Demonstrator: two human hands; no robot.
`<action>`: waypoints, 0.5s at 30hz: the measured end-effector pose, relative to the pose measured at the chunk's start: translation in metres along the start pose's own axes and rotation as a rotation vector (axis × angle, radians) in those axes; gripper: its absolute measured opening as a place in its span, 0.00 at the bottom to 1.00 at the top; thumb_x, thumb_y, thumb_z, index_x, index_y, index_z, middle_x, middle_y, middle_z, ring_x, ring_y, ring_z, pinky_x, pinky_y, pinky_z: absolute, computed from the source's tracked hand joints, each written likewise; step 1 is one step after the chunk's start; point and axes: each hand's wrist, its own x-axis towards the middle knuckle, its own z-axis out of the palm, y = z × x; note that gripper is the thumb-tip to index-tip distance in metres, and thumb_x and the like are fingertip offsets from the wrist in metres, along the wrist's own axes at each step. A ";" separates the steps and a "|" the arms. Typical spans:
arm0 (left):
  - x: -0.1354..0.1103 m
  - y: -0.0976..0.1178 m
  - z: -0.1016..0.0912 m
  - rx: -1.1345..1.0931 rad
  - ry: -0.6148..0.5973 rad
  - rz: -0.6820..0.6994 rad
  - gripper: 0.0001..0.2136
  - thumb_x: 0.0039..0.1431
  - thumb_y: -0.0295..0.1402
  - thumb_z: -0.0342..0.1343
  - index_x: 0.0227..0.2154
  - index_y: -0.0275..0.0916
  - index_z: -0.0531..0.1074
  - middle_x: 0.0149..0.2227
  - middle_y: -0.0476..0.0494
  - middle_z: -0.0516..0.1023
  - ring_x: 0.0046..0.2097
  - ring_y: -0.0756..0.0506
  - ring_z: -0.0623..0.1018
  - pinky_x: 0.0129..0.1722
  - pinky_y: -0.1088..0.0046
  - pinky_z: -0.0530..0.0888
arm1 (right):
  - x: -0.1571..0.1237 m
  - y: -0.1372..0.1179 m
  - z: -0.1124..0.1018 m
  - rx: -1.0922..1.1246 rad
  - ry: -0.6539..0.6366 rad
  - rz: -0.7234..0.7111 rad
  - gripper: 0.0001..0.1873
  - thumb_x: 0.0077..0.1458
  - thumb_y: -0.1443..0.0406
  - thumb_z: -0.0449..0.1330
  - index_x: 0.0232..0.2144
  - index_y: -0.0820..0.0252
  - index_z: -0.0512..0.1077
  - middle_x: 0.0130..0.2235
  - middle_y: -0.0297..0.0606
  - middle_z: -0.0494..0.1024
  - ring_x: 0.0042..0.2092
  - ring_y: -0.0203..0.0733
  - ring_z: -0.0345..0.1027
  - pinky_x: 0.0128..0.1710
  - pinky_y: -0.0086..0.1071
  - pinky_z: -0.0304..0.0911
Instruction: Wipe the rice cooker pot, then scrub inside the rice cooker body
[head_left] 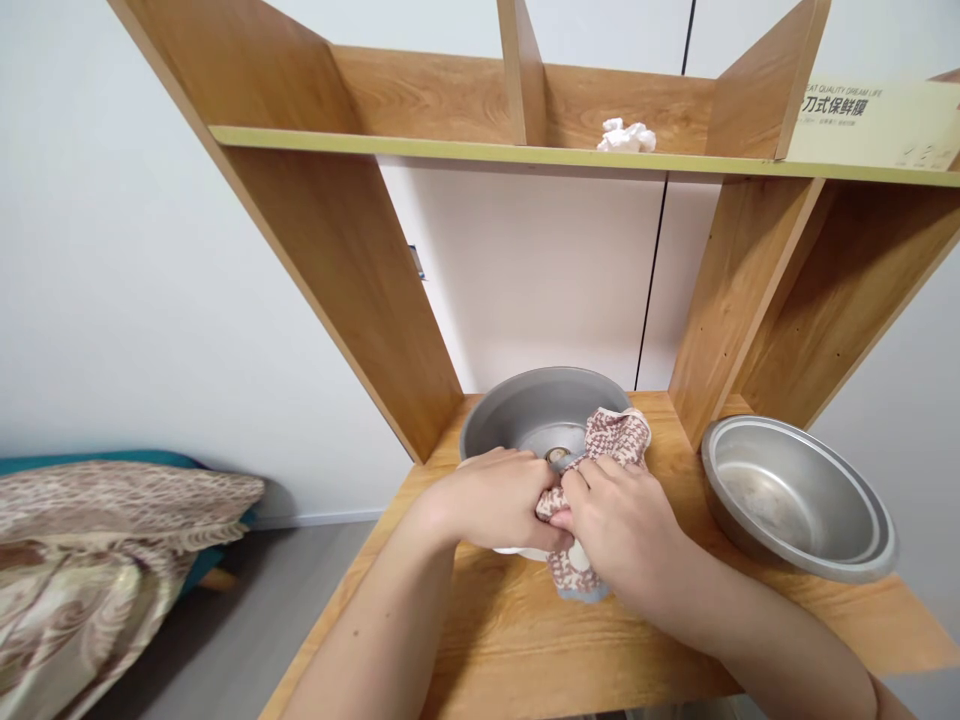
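Note:
A brown-and-cream patterned cloth (616,436) is bunched up between my two hands, over the near side of a grey round metal pot (491,412). My left hand (504,497) is closed round the bunched middle of the cloth, knuckles up. Close beside it, my right hand (619,515) also grips the cloth. One end of the cloth spreads out above my right hand, and another hangs below, over the pot's near edge. Part of the pot's inside shows, with a small round fitting at its bottom. The near rim is mostly hidden behind my hands.
A second metal pot (780,490) stands at the right on the wooden desk (517,640). Wooden shelving rises behind, its shelf (450,150) holding crumpled white tissue (627,136) and a pale box (870,125). Patterned fabric (97,570) covers a teal seat at the left.

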 end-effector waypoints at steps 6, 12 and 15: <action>0.002 -0.002 0.002 -0.006 0.007 0.000 0.18 0.48 0.55 0.56 0.24 0.45 0.74 0.23 0.49 0.75 0.27 0.45 0.73 0.25 0.69 0.60 | 0.001 0.020 -0.018 0.079 -0.123 -0.076 0.12 0.62 0.56 0.60 0.34 0.60 0.70 0.35 0.36 0.76 0.39 0.44 0.69 0.36 0.37 0.59; 0.001 -0.002 0.002 -0.003 -0.001 -0.001 0.19 0.49 0.55 0.55 0.24 0.44 0.75 0.24 0.48 0.77 0.28 0.44 0.75 0.27 0.69 0.64 | 0.002 0.023 -0.023 0.072 -0.128 -0.102 0.11 0.62 0.58 0.60 0.34 0.60 0.70 0.36 0.38 0.76 0.40 0.45 0.69 0.37 0.36 0.58; 0.001 0.000 0.001 -0.013 0.009 -0.007 0.18 0.49 0.54 0.56 0.25 0.44 0.75 0.24 0.48 0.76 0.28 0.44 0.75 0.27 0.70 0.64 | 0.001 0.016 -0.018 0.041 -0.130 -0.087 0.11 0.63 0.58 0.60 0.34 0.60 0.70 0.35 0.38 0.77 0.40 0.45 0.69 0.36 0.36 0.59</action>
